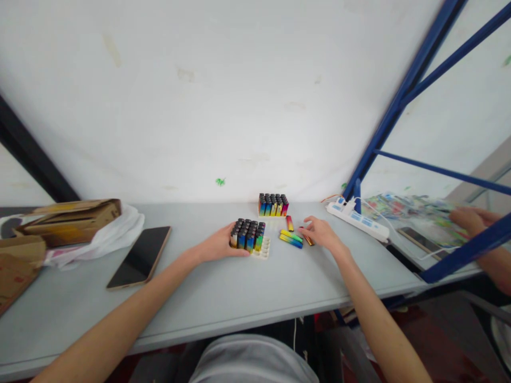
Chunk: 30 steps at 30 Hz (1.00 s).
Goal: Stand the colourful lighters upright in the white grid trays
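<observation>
My left hand [219, 244] is wrapped round the left side of a pale tray [261, 252] that holds several upright, black-topped lighters [248, 234] in rainbow colours. Bare slots show along the tray's right side. My right hand [319, 233] has its fingertips at a dark red and gold lighter [307, 238] lying on the table; whether they grip it is too small to tell. Just left of it lie yellow-green and blue lighters [291, 239], with a red and yellow one [289, 223] behind them. A second filled tray [273, 205] stands near the wall.
On the grey table [223, 287] lie a black phone [139, 257], cardboard boxes [75, 221] and a white plastic bag [120, 231] at left. At right are a power strip [357, 219], blue metal posts [383, 125] and another person's hands [471, 221] over plastic packets.
</observation>
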Each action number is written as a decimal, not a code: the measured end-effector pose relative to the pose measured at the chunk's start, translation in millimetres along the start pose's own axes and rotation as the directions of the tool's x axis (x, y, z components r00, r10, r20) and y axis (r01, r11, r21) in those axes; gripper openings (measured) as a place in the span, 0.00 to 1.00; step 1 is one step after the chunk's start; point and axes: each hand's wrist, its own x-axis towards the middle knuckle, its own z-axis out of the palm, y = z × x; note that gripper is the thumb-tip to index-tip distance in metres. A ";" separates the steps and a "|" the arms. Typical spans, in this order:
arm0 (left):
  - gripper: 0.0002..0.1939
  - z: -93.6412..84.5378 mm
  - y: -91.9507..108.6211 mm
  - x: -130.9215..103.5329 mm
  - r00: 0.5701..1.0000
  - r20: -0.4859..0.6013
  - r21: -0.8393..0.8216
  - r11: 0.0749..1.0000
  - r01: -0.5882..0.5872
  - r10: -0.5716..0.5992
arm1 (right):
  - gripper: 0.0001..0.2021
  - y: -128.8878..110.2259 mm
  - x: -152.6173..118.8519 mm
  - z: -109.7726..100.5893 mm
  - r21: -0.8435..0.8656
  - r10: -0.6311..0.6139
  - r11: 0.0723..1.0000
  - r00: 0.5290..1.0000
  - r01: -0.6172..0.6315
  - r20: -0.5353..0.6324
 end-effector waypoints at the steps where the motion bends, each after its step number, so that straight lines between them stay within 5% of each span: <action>1: 0.44 0.1 -0.1 0.0 1.000 0.000 0.000 1.000 0.002 -0.002 | 0.15 -2.0 0.5 -2.1 -0.006 -0.025 1.000 1.000 0.025 -0.014; 5: 0.44 0.0 0.2 -0.3 1.000 0.001 -0.005 1.000 0.011 -0.011 | 0.11 -5.1 -1.1 -8.3 0.006 -0.149 0.989 0.988 0.149 0.027; 10: 0.43 -0.2 1.4 -0.5 1.000 0.002 0.008 1.000 0.005 -0.005 | 0.11 3.6 -6.0 -3.4 0.078 0.003 0.997 1.000 -0.006 0.030; 15: 0.43 0.2 1.1 -0.3 1.000 -0.006 0.017 1.000 0.009 -0.009 | 0.13 1.3 -7.6 -5.3 0.295 -0.049 0.954 0.998 0.056 -0.032; 20: 0.44 0.1 -0.5 -0.5 1.000 0.009 0.000 1.000 0.005 -0.005 | 0.22 -36.0 -12.7 -13.4 0.761 -0.073 0.649 0.997 0.020 0.036; 23: 0.44 -0.1 -1.6 -0.6 1.000 0.007 -0.004 1.000 0.002 -0.002 | 0.25 -66.7 -12.7 -11.3 0.900 -0.068 0.432 0.993 -0.058 0.097; 25: 0.43 0.0 -1.8 -0.7 1.000 0.004 -0.009 1.000 0.011 -0.011 | 0.29 -84.4 -10.0 -6.2 0.922 -0.023 0.373 0.992 -0.106 0.123; 30: 0.43 0.4 0.5 -1.0 1.000 0.008 -0.035 0.999 -0.003 0.003 | 0.31 -108.6 -2.6 14.0 0.838 0.045 0.543 0.999 -0.047 0.027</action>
